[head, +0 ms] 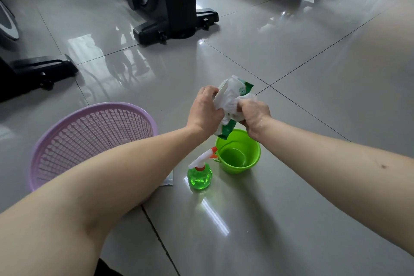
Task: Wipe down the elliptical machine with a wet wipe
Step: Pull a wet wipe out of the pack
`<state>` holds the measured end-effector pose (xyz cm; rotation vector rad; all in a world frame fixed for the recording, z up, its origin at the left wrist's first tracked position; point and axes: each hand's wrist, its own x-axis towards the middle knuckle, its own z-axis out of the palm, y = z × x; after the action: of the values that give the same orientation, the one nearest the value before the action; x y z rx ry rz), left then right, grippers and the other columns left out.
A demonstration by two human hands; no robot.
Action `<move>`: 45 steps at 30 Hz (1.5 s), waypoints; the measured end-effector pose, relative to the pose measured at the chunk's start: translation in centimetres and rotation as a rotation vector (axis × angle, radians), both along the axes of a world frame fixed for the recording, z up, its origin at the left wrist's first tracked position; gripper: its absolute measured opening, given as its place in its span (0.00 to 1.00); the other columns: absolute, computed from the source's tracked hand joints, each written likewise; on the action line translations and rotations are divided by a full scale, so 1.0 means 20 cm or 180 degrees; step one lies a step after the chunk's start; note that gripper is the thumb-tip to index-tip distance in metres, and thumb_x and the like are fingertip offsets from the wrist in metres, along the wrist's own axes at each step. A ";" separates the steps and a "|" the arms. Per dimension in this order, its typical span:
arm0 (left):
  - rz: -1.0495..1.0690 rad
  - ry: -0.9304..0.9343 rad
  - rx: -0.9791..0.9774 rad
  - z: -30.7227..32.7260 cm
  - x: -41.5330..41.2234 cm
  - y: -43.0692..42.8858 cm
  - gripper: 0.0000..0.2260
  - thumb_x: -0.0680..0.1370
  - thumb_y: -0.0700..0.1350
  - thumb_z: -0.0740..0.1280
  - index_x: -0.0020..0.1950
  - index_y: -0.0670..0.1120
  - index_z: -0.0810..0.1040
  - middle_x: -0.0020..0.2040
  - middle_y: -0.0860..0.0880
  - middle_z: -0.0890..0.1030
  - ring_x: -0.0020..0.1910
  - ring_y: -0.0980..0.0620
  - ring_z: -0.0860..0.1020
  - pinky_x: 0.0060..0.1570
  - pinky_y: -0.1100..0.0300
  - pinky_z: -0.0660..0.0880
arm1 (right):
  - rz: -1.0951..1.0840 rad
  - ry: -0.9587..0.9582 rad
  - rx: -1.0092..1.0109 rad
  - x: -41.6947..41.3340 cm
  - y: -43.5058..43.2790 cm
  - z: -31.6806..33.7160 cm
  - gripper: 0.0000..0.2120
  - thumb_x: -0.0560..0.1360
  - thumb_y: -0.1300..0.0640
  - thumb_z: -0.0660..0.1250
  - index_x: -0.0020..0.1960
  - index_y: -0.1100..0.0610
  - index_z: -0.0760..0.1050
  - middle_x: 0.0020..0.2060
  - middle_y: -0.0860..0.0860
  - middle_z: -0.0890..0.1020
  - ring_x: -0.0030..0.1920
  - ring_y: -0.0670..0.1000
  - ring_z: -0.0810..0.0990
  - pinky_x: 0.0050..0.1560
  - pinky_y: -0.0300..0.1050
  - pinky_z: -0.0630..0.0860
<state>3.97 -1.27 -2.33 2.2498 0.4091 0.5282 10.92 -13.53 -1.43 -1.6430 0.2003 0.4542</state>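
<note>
Pack [244, 88] half hidden: left hand [205, 112] grips it, right hand [255, 116] pinches wipe [246, 97].

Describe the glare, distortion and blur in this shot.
Head view: bright glare streaks the glossy floor, one streak near the spray bottle; wide-angle distortion bends the tile seams and stretches the forearms; the upper right corner is hazy and washed out; the left hand gripping the wipes pack and the right hand holding a wet wipe are sharp.

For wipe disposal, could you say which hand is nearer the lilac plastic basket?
Left: the left hand sits right of the lilac basket; the right hand is farther right, above the green plastic bucket.
</note>
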 end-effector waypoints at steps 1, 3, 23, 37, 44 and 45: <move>0.0011 -0.0008 -0.0006 0.00 0.00 0.00 0.18 0.72 0.35 0.71 0.61 0.43 0.75 0.56 0.51 0.73 0.50 0.53 0.71 0.48 0.68 0.65 | 0.0005 0.0015 0.0024 -0.01 0.01 0.00 0.21 0.55 0.56 0.74 0.48 0.58 0.81 0.46 0.55 0.85 0.49 0.56 0.84 0.55 0.60 0.83; 0.0032 -0.0034 -0.0006 0.00 0.00 0.00 0.18 0.71 0.34 0.70 0.60 0.43 0.76 0.57 0.48 0.75 0.50 0.53 0.71 0.49 0.66 0.66 | 0.0036 0.0037 0.0036 -0.02 0.01 -0.01 0.22 0.54 0.56 0.77 0.48 0.55 0.80 0.49 0.55 0.86 0.51 0.58 0.85 0.56 0.56 0.83; -0.0004 0.0021 0.0070 0.00 -0.01 0.01 0.18 0.72 0.35 0.71 0.62 0.41 0.77 0.58 0.47 0.76 0.50 0.52 0.72 0.50 0.63 0.69 | -0.0404 -0.0087 -0.0214 -0.02 0.01 -0.01 0.07 0.78 0.62 0.64 0.52 0.54 0.79 0.52 0.55 0.83 0.53 0.57 0.82 0.58 0.52 0.82; 0.0058 0.0065 0.0071 0.02 -0.01 0.00 0.17 0.72 0.34 0.69 0.60 0.41 0.77 0.57 0.47 0.76 0.49 0.52 0.72 0.50 0.64 0.68 | 0.0161 0.0011 -0.0223 -0.03 -0.03 0.04 0.16 0.62 0.56 0.63 0.46 0.58 0.80 0.40 0.55 0.82 0.42 0.58 0.81 0.39 0.50 0.75; 0.0374 0.0178 -0.0040 0.03 0.00 0.08 0.16 0.73 0.35 0.68 0.61 0.43 0.77 0.58 0.47 0.77 0.51 0.50 0.74 0.53 0.61 0.71 | 0.0345 -0.0214 -0.0530 -0.03 -0.05 0.01 0.19 0.67 0.51 0.80 0.53 0.58 0.81 0.49 0.56 0.85 0.49 0.58 0.85 0.53 0.54 0.84; 0.0412 0.0192 -0.0112 0.04 0.00 0.08 0.17 0.74 0.35 0.68 0.62 0.43 0.77 0.58 0.46 0.77 0.52 0.50 0.74 0.53 0.60 0.72 | 0.0390 -0.0270 -0.0669 -0.03 -0.06 0.00 0.18 0.67 0.52 0.80 0.53 0.58 0.81 0.49 0.57 0.84 0.50 0.58 0.84 0.54 0.54 0.83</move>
<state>4.05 0.38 -1.60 2.2198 0.5935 0.5163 10.35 -14.77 -1.39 -1.8842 0.0865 0.4673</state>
